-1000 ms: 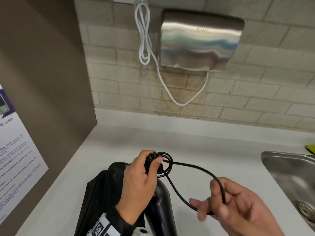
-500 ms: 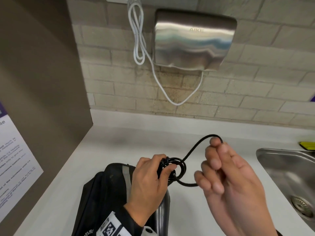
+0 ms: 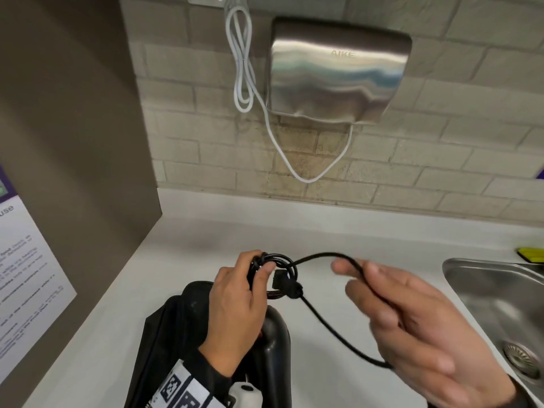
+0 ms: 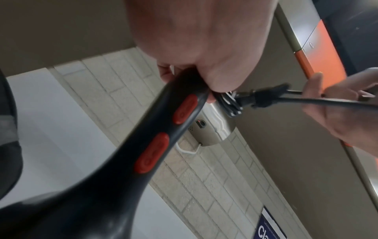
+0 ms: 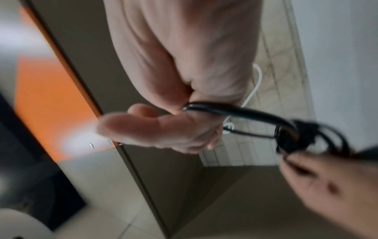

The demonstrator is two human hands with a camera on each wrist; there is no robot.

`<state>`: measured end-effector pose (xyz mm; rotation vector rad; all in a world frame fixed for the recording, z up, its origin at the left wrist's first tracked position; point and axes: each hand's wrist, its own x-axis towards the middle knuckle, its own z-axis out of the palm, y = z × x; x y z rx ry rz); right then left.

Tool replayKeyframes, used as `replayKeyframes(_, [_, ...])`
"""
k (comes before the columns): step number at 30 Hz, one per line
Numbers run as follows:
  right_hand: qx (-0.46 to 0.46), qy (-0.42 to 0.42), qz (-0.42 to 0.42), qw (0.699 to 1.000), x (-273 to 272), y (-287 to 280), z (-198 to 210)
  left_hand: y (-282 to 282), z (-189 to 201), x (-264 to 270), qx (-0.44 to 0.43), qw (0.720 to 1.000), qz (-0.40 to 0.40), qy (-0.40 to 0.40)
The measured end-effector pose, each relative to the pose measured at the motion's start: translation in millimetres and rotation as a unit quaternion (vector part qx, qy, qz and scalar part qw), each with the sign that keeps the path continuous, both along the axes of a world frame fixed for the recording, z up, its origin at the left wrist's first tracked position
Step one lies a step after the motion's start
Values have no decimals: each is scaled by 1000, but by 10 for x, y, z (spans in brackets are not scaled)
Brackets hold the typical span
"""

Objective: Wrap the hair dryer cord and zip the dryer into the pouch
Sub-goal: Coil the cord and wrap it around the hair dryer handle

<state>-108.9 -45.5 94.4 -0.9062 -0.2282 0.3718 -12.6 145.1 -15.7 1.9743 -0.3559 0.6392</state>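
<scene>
The black hair dryer (image 3: 272, 343) with red switches (image 4: 151, 153) stands handle-up over the black pouch (image 3: 167, 343) on the white counter. My left hand (image 3: 235, 307) grips the top of the handle and pins the wound coils of black cord (image 3: 275, 262) there. A loose loop of cord (image 3: 321, 319) runs from the coils to my right hand (image 3: 412, 322), which holds it between the thumb and curled fingers, as the right wrist view shows with the cord (image 5: 235, 111) passing under the palm.
A steel sink (image 3: 500, 295) lies at the right, with a yellow sponge (image 3: 531, 254) behind it. A steel hand dryer (image 3: 338, 72) and its white cable (image 3: 244, 72) hang on the tiled wall. A brown side panel with a poster (image 3: 26, 278) stands at the left.
My right hand has swung down and to the right from its raised position half a second ago, carrying the cord loop around the handle. The left hand stays on the handle.
</scene>
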Motion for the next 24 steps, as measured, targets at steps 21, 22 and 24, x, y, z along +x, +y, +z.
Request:
replayKeyframes(21, [-400,-92,-318,854,66,-86,-376,67,37,-22,29,999,-17,5])
replayKeyframes(22, [-397,-96,-327,852,90,-93,-390,60,38,-25,32,999,-21,6])
replayKeyframes(24, [-399,-98,-332,849,139,-143,-403,57,38,-27,35,999,-32,9])
